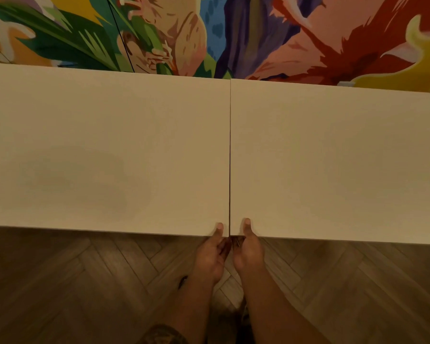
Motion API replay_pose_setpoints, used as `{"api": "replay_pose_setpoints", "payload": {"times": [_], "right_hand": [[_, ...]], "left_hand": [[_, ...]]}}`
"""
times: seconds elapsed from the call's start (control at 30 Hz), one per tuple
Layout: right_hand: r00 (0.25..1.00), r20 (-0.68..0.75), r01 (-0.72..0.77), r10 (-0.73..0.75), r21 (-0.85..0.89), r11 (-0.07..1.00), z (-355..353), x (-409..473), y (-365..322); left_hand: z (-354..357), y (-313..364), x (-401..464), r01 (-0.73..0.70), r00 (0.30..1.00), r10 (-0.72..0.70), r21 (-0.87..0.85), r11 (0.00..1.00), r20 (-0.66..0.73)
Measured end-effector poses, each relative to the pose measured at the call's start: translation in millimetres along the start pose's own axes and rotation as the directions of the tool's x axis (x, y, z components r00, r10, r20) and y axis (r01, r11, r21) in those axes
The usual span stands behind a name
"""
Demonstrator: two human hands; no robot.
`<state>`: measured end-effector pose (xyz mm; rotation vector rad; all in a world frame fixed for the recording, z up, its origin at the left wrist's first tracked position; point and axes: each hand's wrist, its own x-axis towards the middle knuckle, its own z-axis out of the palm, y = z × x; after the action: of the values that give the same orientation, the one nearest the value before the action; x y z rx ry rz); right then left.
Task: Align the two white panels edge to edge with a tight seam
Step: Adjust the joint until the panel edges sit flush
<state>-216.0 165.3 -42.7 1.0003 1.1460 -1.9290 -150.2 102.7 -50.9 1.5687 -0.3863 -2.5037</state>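
Two white panels lie side by side and fill the middle of the head view. The left panel (pixel 104 150) and the right panel (pixel 333 160) meet along a thin dark seam (pixel 230 155), which widens slightly toward the near edge. My left hand (pixel 212 254) grips the near corner of the left panel, thumb on top and fingers hidden underneath. My right hand (pixel 248 249) holds the near corner of the right panel the same way. Both thumbs sit just beside the seam.
A brightly painted floral surface (pixel 209 33) runs along the panels' far edge. A herringbone wood floor (pixel 85 281) lies below the near edge, under my forearms. The panels extend past both sides of the view.
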Motion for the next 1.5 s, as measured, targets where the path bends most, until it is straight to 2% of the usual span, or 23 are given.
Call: {"api": "replay_pose_setpoints", "payload": {"times": [0.17,0.4,0.83,0.93,1.03,1.3,1.5], "right_hand": [[1.000,-0.016,0.011,-0.011,-0.022,1.000,-3.9,2.8,-4.5],[1.000,0.001,0.012,-0.011,-0.050,0.999,-6.4,8.1,-8.5],[0.997,-0.023,0.068,-0.068,-0.003,0.998,-13.1,1.8,-5.4],[0.999,0.030,0.044,-0.044,0.001,0.999,-5.5,-12.8,9.8],[0.996,0.088,-0.033,0.034,-0.020,0.999,10.4,-25.7,27.1],[0.999,-0.032,0.011,-0.014,-0.094,0.996,27.4,-26.9,28.3],[0.996,-0.083,0.023,-0.025,-0.029,0.999,27.9,-27.7,29.2]], "left_hand": [[11.6,-14.5,6.7,0.017,1.000,-0.016,0.055,0.998,-0.020],[10.2,-15.3,15.6,-0.061,0.997,0.070,0.189,0.980,-0.039],[1.3,-9.6,16.0,-0.093,0.996,0.093,0.235,0.968,0.014],[-7.8,-2.5,13.9,-0.095,0.995,0.096,0.190,0.977,0.006],[-18.9,16.9,17.4,-0.128,0.989,0.130,0.027,0.991,-0.073],[-18.2,25.2,18.8,-0.146,0.979,0.145,0.000,0.989,-0.140],[-17.9,23.5,22.3,-0.157,0.977,0.152,-0.023,0.987,-0.147]]}}
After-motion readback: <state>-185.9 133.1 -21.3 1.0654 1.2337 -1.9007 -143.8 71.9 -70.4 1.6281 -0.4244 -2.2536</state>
